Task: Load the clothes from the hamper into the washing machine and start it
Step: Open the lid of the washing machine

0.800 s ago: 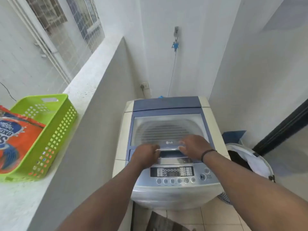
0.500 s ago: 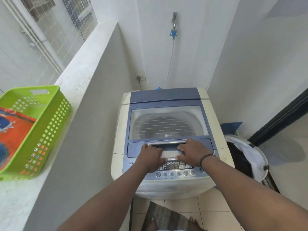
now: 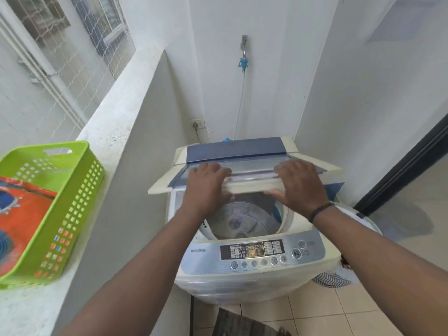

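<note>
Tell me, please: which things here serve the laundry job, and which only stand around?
For the job: washing machine, its lid, left hand, right hand, hamper.
Only around: green basket, orange packet, wall socket, tap.

The washing machine (image 3: 252, 284) stands on the tiled floor (image 3: 339, 318). Left of it, a speckled ledge (image 3: 114, 132) carries a green basket (image 3: 72, 214). A dark mat (image 3: 242, 323) lies in front of the machine.

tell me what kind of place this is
Probably a home laundry nook on a balcony: a top-loading washing machine with its lid raised, a wall tap above, and a green basket on the ledge.
</note>
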